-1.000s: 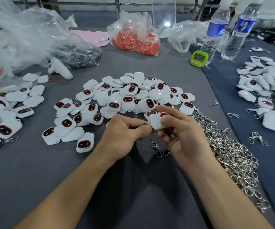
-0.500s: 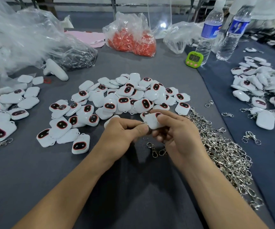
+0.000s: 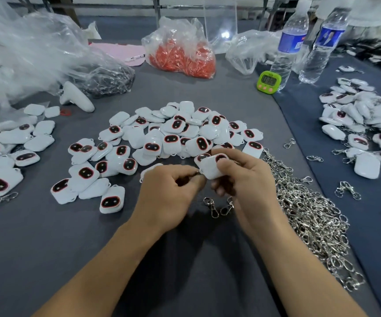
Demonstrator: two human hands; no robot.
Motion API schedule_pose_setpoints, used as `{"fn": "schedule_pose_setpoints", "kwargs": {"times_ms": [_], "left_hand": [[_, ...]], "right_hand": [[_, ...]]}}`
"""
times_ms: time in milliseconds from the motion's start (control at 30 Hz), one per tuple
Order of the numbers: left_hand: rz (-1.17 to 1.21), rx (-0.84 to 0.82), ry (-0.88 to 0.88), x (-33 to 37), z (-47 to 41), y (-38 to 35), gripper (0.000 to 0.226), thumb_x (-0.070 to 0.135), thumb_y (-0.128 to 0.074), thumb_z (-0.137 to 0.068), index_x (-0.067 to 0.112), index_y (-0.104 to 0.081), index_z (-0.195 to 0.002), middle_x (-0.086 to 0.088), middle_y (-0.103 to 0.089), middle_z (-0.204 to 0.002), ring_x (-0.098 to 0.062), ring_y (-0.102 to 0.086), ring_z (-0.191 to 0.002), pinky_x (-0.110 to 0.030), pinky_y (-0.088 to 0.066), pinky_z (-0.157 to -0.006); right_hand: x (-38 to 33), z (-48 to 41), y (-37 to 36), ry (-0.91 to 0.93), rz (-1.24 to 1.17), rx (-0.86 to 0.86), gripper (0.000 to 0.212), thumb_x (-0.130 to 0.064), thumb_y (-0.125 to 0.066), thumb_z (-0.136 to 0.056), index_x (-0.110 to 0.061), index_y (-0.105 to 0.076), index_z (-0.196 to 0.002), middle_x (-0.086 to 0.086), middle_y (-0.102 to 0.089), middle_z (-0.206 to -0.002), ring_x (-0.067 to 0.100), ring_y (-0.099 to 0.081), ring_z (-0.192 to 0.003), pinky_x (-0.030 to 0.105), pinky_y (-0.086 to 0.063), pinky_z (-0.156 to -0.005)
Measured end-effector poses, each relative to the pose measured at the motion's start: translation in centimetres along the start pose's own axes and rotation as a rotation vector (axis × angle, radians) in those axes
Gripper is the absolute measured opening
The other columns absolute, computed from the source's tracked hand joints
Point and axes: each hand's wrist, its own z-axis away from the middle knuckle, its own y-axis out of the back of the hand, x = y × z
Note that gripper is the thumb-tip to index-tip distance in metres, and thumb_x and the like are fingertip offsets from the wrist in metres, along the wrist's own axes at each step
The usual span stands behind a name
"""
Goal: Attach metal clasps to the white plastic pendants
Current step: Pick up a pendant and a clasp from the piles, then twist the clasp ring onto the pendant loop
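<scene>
The right hand (image 3: 249, 179) grips a white plastic pendant (image 3: 210, 168) above the grey table cloth (image 3: 185, 271). Its thumb lies across the pendant's top and its fingers curl underneath. The left hand (image 3: 169, 193) meets it from 9 o'clock. Its thumb and forefinger are pinched together on a small metal piece (image 3: 198, 173) at the pendant's left corner, though the piece is too small to make out clearly.

Just below the hands, at 6 o'clock, two loose metal clasps (image 3: 218, 207) lie touching on the cloth. A long heap of silver clasps (image 3: 310, 213) runs from 3 o'clock down to 5 o'clock of the hands.

A pile of white pendants (image 3: 173, 133), many showing dark ovals rimmed in red, spreads from 10 to 12 o'clock. Another batch of pendants (image 3: 13, 145) lies far out at 9 o'clock. At 2 o'clock, on a dark blue cloth (image 3: 310, 133), sit pendants with clasps among them (image 3: 363, 124).

Farther back at 1 o'clock a green timer (image 3: 268, 81) stands beside two water bottles (image 3: 287, 49). A clear bag of red pieces (image 3: 180, 53) sits at 12 o'clock. At 11 o'clock are a bag of dark metal parts (image 3: 107, 78) and a white handheld device (image 3: 77, 97).
</scene>
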Motion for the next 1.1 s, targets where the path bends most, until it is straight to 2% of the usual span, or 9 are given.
{"fn": "schedule_pose_setpoints", "kwargs": {"times_ms": [67,133,367,533,667,767,867,967,1100], "left_hand": [[0.333,-0.065,0.183,0.3,-0.2,-0.2,0.026,0.040,-0.067,-0.081,0.021,-0.076,-0.067,0.004,-0.054,-0.051,-0.007,-0.046,-0.053,-0.021,-0.037,-0.052],[0.349,-0.087,0.179,0.2,-0.3,-0.2,0.028,0.038,-0.068,-0.079,0.017,-0.073,-0.060,0.000,-0.044,-0.048,-0.008,-0.038,-0.051,-0.019,-0.032,-0.050],[-0.514,-0.039,-0.453,-0.4,-0.7,0.8,0.028,0.020,-0.064,-0.079,0.012,-0.059,-0.052,-0.001,-0.052,-0.053,-0.022,-0.047,-0.056,-0.031,-0.034,-0.065],[-0.604,0.096,-0.324,-0.3,0.4,0.1,0.015,0.031,-0.074,-0.082,0.020,-0.074,-0.073,0.005,-0.062,-0.063,-0.021,-0.057,-0.064,-0.033,-0.035,-0.076],[-0.563,0.152,-0.181,-0.8,0.0,0.2,0.029,0.034,-0.084,-0.077,0.021,-0.079,-0.102,0.006,-0.067,-0.075,-0.019,-0.061,-0.078,-0.036,-0.039,-0.089],[-0.620,0.170,-0.071,-1.2,-0.3,0.1,0.034,0.032,-0.081,-0.079,0.019,-0.077,-0.110,0.003,-0.072,-0.091,-0.023,-0.061,-0.093,-0.040,-0.042,-0.093],[-0.654,0.185,0.021,-1.4,-0.4,0.1,0.034,0.032,-0.078,-0.081,0.018,-0.075,-0.112,0.001,-0.072,-0.106,-0.025,-0.059,-0.102,-0.042,-0.045,-0.093],[-0.670,0.155,0.074,-1.5,-0.4,0.2,0.034,0.035,-0.071,-0.085,0.019,-0.074,-0.115,0.003,-0.069,-0.114,-0.023,-0.057,-0.108,-0.041,-0.046,-0.093],[-0.656,0.162,0.109,-1.6,-0.2,0.5,0.032,0.026,-0.067,-0.087,0.016,-0.073,-0.117,0.002,-0.069,-0.119,-0.023,-0.055,-0.113,-0.040,-0.045,-0.096]], "right_hand": [[-0.3,-0.1,0.1,-0.105,-0.116,-0.029,0.023,0.005,-0.053,-0.096,-0.003,-0.075,-0.097,0.011,-0.068,-0.065,0.016,-0.052,-0.044,0.022,-0.040,-0.039],[-0.2,0.0,0.1,-0.124,-0.104,-0.030,0.025,0.005,-0.054,-0.095,-0.005,-0.076,-0.094,0.011,-0.068,-0.064,0.017,-0.050,-0.042,0.021,-0.038,-0.038],[0.7,0.6,-0.5,0.091,0.146,0.006,0.024,0.005,-0.062,-0.091,-0.012,-0.078,-0.091,0.003,-0.063,-0.060,0.015,-0.049,-0.045,0.020,-0.037,-0.040],[-0.6,-0.3,0.7,0.074,0.224,-0.018,0.026,0.007,-0.058,-0.095,-0.013,-0.075,-0.089,0.002,-0.066,-0.061,0.013,-0.051,-0.042,0.018,-0.037,-0.038],[-3.0,-1.9,4.3,-0.056,-0.464,0.177,0.016,-0.001,-0.058,-0.096,0.000,-0.069,-0.107,0.013,-0.073,-0.090,0.015,-0.064,-0.060,0.018,-0.048,-0.048],[-3.7,-2.6,7.0,-0.038,-0.886,0.246,0.050,-0.028,-0.076,-0.085,-0.002,-0.064,-0.126,0.009,-0.074,-0.108,0.018,-0.076,-0.094,0.022,-0.060,-0.070],[-2.8,-3.0,6.4,-0.056,-0.552,0.234,0.036,-0.013,-0.078,-0.080,-0.001,-0.068,-0.112,0.010,-0.077,-0.100,0.019,-0.076,-0.086,0.023,-0.060,-0.070],[-1.6,-3.1,4.9,0.073,0.228,0.323,0.028,0.000,-0.068,-0.084,-0.017,-0.074,-0.106,-0.002,-0.079,-0.094,0.013,-0.073,-0.078,0.027,-0.057,-0.073],[-0.3,-3.0,4.2,0.149,1.136,0.274,0.045,-0.014,-0.059,-0.085,-0.027,-0.068,-0.127,0.005,-0.073,-0.110,0.026,-0.064,-0.106,0.033,-0.048,-0.090]]}}
